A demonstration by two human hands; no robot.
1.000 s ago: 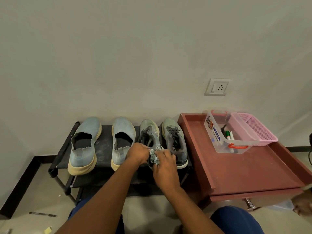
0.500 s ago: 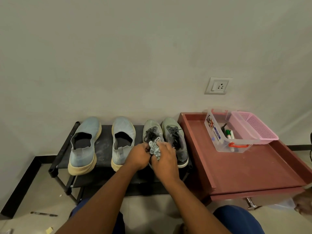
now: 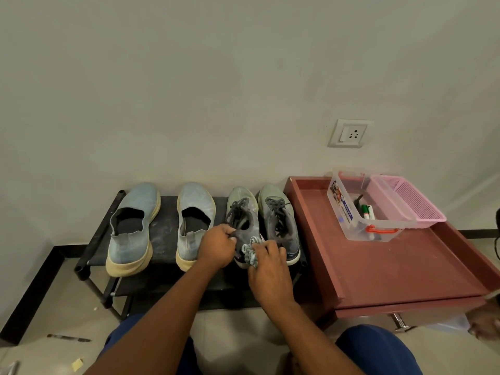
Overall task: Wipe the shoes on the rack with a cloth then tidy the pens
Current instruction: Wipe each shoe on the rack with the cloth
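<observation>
Shoes: four on the black fabric rack (image 3: 162,239): two pale-blue knit slip-ons (image 3: 132,226), two grey laced trainers (image 3: 281,223).
Left hand (image 3: 216,247): fingers curled, pinching a trainer's heel.
Right hand (image 3: 270,269): gripping one bunched grey looped cloth (image 3: 250,253).

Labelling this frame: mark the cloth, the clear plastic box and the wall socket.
cloth (image 3: 250,257): head view, bunched folds by the fingers.
clear plastic box (image 3: 342,209): head view, labelled near wall.
wall socket (image 3: 350,133): head view, white faceplate.
</observation>
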